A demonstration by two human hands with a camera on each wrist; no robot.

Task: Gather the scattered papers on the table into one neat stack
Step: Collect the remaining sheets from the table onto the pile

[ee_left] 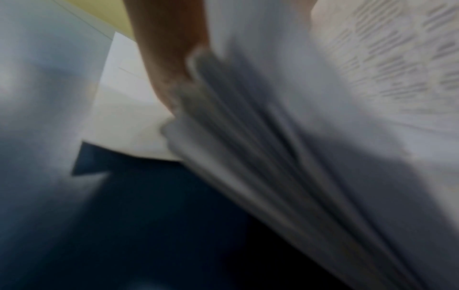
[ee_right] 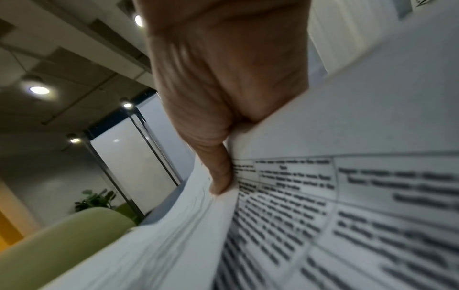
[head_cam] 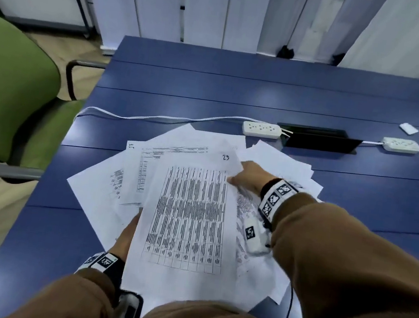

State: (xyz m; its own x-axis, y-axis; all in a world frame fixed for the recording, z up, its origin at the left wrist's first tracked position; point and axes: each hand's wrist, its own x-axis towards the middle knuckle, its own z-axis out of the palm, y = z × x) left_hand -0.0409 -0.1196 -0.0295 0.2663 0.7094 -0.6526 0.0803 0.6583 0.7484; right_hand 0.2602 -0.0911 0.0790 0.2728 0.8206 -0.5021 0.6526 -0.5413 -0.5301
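Note:
A loose pile of white printed papers (head_cam: 188, 217) lies fanned out on the blue table (head_cam: 238, 88). The top sheet carries a dense table of text and a handwritten number. My right hand (head_cam: 243, 178) grips the pile's upper right edge, thumb on top; in the right wrist view the thumb (ee_right: 218, 176) presses several sheet edges (ee_right: 174, 235) together. My left hand (head_cam: 128, 230) is under the pile's left side, mostly hidden by the top sheet. The blurred left wrist view shows a finger (ee_left: 168, 58) against a lifted bundle of sheets (ee_left: 273, 157).
Two white power strips (head_cam: 261, 129) (head_cam: 401, 145) with a cable, a black cable hatch (head_cam: 319, 139) and a small white card (head_cam: 408, 128) lie beyond the papers. A green chair (head_cam: 12, 97) stands at the table's left edge. White panels line the back.

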